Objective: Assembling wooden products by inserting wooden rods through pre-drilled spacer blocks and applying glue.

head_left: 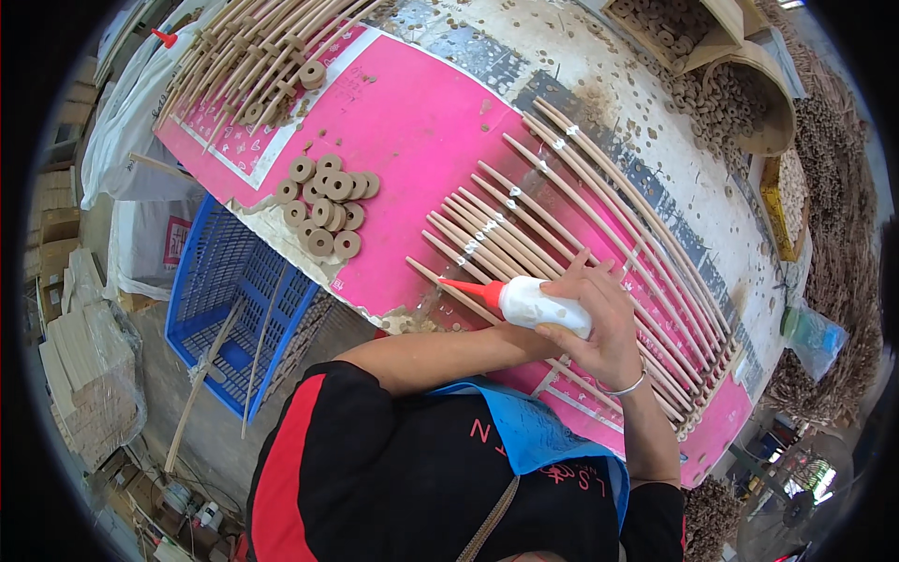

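My right hand is closed round a white squeeze bottle with a red pointed nozzle. The bottle lies nearly level, its tip pointing left over the near wooden sticks. These sticks fan out side by side on the pink sheet, and several bear white dabs that look like glue. From the left, my left forearm reaches across beneath the bottle. The left hand is mostly hidden behind the bottle and right hand, so its fingers cannot be made out. Drilled wooden discs lie in a loose group to the left.
More sticks with discs on them lie at the far left. A blue plastic crate stands below the table's left edge. Containers of discs and a yellow tray sit at the far right. A fan stands at lower right.
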`<action>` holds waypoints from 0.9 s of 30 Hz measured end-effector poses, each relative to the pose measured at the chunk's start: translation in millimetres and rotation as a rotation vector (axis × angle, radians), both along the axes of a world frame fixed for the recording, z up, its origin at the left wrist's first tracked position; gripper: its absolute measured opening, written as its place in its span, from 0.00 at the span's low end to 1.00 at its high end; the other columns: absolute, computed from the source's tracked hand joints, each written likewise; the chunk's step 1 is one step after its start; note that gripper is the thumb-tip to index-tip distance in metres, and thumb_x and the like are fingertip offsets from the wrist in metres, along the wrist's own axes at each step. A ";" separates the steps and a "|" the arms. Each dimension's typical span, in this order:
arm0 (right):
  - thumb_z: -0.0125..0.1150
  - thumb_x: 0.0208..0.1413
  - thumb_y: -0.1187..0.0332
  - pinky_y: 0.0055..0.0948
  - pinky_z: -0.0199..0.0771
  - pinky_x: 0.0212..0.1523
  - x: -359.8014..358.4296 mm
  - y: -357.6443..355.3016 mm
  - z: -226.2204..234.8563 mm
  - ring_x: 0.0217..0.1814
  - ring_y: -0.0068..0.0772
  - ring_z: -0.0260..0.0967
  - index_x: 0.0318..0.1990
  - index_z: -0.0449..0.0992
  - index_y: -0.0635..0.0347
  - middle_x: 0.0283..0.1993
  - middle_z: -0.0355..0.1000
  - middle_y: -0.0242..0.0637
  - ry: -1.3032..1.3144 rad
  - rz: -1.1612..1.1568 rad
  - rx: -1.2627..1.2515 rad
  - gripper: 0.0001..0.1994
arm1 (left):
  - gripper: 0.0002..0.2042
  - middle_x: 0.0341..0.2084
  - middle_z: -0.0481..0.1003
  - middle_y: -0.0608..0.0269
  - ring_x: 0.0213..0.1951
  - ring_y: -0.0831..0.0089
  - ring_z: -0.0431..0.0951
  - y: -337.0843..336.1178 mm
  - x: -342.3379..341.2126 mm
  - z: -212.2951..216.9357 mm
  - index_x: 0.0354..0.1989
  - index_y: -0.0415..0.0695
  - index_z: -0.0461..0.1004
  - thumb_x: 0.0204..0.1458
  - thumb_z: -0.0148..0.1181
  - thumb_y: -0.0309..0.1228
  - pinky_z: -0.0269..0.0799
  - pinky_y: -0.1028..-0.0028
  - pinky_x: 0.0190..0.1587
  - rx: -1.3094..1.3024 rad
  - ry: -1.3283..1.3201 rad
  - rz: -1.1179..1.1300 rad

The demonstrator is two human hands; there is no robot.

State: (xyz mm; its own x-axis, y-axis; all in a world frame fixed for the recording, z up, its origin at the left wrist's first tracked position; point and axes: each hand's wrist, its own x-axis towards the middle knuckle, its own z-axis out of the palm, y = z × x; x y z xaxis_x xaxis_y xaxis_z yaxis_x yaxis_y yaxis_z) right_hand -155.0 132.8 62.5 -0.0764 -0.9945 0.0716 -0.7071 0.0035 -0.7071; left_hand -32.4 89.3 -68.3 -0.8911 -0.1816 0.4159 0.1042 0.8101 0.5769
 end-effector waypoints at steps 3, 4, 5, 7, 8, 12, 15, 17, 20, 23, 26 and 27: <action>0.82 0.46 0.64 0.47 0.74 0.52 1.3 -2.1 2.1 0.50 0.50 0.77 0.52 0.83 0.57 0.47 0.79 0.42 0.011 0.013 0.025 0.24 | 0.27 0.74 0.67 0.56 0.78 0.47 0.60 -1.4 -0.3 2.2 0.71 0.59 0.74 0.63 0.62 0.45 0.43 0.33 0.80 0.014 -0.002 -0.005; 0.82 0.46 0.63 0.47 0.74 0.52 0.9 -2.8 2.9 0.50 0.50 0.77 0.52 0.83 0.56 0.47 0.79 0.43 0.027 0.015 0.028 0.23 | 0.27 0.75 0.67 0.56 0.78 0.47 0.60 -1.5 -0.8 2.4 0.71 0.59 0.74 0.63 0.62 0.45 0.43 0.33 0.80 0.020 -0.001 -0.006; 0.81 0.46 0.63 0.47 0.74 0.53 0.7 -3.0 3.6 0.50 0.50 0.77 0.52 0.83 0.56 0.48 0.79 0.43 0.045 0.020 0.032 0.23 | 0.27 0.75 0.67 0.56 0.78 0.47 0.60 -1.0 -1.7 2.8 0.71 0.59 0.74 0.63 0.62 0.46 0.43 0.33 0.80 0.025 -0.001 -0.010; 0.81 0.47 0.62 0.47 0.74 0.55 -0.2 -2.7 3.8 0.52 0.50 0.77 0.52 0.83 0.56 0.48 0.79 0.43 0.018 0.035 0.038 0.23 | 0.27 0.75 0.66 0.56 0.78 0.47 0.60 -0.2 -5.7 3.5 0.71 0.59 0.73 0.63 0.62 0.46 0.43 0.33 0.80 0.026 -0.005 -0.015; 0.81 0.48 0.62 0.47 0.74 0.56 -1.1 -1.3 3.9 0.53 0.50 0.77 0.53 0.83 0.56 0.48 0.79 0.42 0.010 0.030 0.040 0.23 | 0.27 0.75 0.66 0.56 0.78 0.47 0.60 -1.4 -7.8 3.9 0.71 0.59 0.73 0.63 0.62 0.46 0.43 0.34 0.80 0.031 -0.008 -0.019; 0.81 0.52 0.56 0.50 0.73 0.67 -11.2 14.1 -3.4 0.59 0.52 0.78 0.53 0.83 0.55 0.53 0.81 0.43 -0.108 -0.002 -0.009 0.24 | 0.27 0.76 0.65 0.55 0.78 0.48 0.60 -10.2 -21.6 10.2 0.72 0.59 0.73 0.63 0.62 0.46 0.43 0.34 0.80 0.140 -0.020 -0.064; 0.80 0.53 0.59 0.44 0.75 0.64 -32.4 53.7 -0.1 0.59 0.47 0.78 0.57 0.82 0.55 0.54 0.80 0.42 -0.259 -0.194 -0.079 0.25 | 0.28 0.77 0.65 0.55 0.78 0.48 0.60 -19.9 -31.5 21.5 0.72 0.59 0.73 0.62 0.63 0.46 0.43 0.34 0.80 0.155 -0.095 -0.104; 0.81 0.54 0.63 0.39 0.76 0.63 -53.0 88.0 5.7 0.60 0.41 0.79 0.59 0.81 0.57 0.57 0.79 0.41 -0.358 -0.314 -0.089 0.25 | 0.29 0.78 0.63 0.54 0.78 0.48 0.60 -21.8 -34.5 27.6 0.73 0.58 0.73 0.63 0.63 0.47 0.43 0.35 0.80 -0.169 -0.296 -0.093; 0.80 0.55 0.68 0.37 0.76 0.63 -69.6 146.9 13.7 0.61 0.31 0.76 0.60 0.81 0.57 0.59 0.79 0.35 -0.409 -0.683 -0.108 0.25 | 0.28 0.69 0.72 0.54 0.76 0.51 0.64 -15.7 -33.4 27.3 0.70 0.48 0.73 0.62 0.67 0.41 0.45 0.38 0.79 -0.167 -0.268 -0.032; 0.80 0.51 0.66 0.39 0.76 0.63 -66.3 176.7 12.8 0.61 0.36 0.76 0.59 0.81 0.59 0.58 0.78 0.38 -0.346 -0.835 -0.106 0.26 | 0.31 0.70 0.70 0.55 0.76 0.53 0.64 -11.7 -31.1 23.3 0.76 0.51 0.68 0.65 0.63 0.44 0.45 0.39 0.80 -0.139 -0.183 -0.011; 0.81 0.48 0.68 0.37 0.77 0.61 -62.7 166.5 2.1 0.58 0.36 0.78 0.58 0.80 0.61 0.56 0.78 0.38 -0.563 -0.721 -0.109 0.27 | 0.30 0.73 0.69 0.53 0.76 0.52 0.63 -11.3 -33.0 21.0 0.76 0.51 0.68 0.67 0.58 0.48 0.43 0.39 0.81 -0.243 -0.151 0.017; 0.81 0.48 0.68 0.37 0.77 0.60 -59.4 155.2 -1.2 0.58 0.36 0.78 0.57 0.80 0.61 0.56 0.78 0.39 -0.493 -0.639 -0.085 0.27 | 0.30 0.73 0.68 0.53 0.77 0.52 0.63 -10.7 -29.4 20.2 0.75 0.51 0.68 0.67 0.57 0.48 0.42 0.40 0.81 -0.219 -0.184 0.024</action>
